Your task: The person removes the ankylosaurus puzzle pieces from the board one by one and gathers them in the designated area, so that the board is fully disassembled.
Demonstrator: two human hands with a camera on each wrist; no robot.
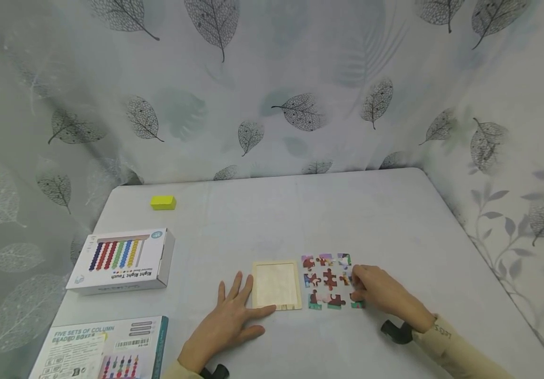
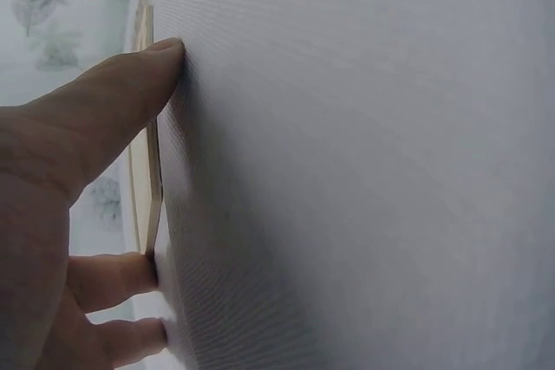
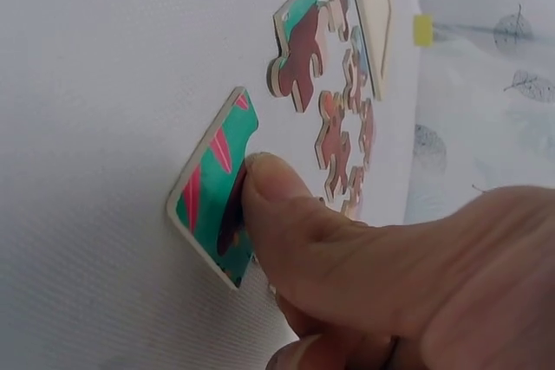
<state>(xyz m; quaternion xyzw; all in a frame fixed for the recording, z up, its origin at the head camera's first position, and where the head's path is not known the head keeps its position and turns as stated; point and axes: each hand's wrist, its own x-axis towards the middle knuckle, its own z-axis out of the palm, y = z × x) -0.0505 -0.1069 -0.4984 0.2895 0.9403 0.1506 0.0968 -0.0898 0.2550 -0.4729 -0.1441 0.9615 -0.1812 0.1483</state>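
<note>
My left hand (image 1: 228,322) lies with fingers spread at the left and near edges of a square wooden puzzle tray (image 1: 298,284). In the left wrist view its thumb (image 2: 130,84) touches the tray's edge. To the tray's right, several jigsaw pieces (image 1: 330,279) lie in loose rows, slightly apart. At their right side is my right hand (image 1: 382,290), its fingers curled. In the right wrist view the thumb and fingers pinch a green corner puzzle piece (image 3: 212,171) with pink stripes; the fingertips beneath are partly hidden.
Two boxes lie on the left: a bead toy box (image 1: 120,260) and, nearer, a box labelled beaded boxes (image 1: 101,347). Farther back sits a yellow block (image 1: 163,202). The white table (image 1: 371,210) meets leaf-patterned curtains (image 1: 272,105) behind and at the sides.
</note>
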